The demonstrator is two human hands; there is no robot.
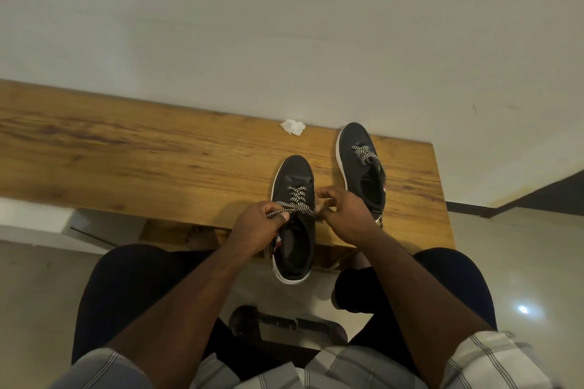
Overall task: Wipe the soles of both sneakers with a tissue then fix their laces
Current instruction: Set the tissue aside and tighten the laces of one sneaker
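Left hand [264, 224] pinches the lace [292, 204] of the near sneaker [294, 230]; right hand [343, 215] is curled, its hold hidden. Heel overhangs the counter [158, 161]: a hard pull may tip it off

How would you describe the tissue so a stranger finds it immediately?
Look at the long wooden table against the pale wall. Along its far edge, left of the two black white-soled sneakers, lies a small crumpled white tissue. It is the only white, shapeless thing there, untouched by either hand.
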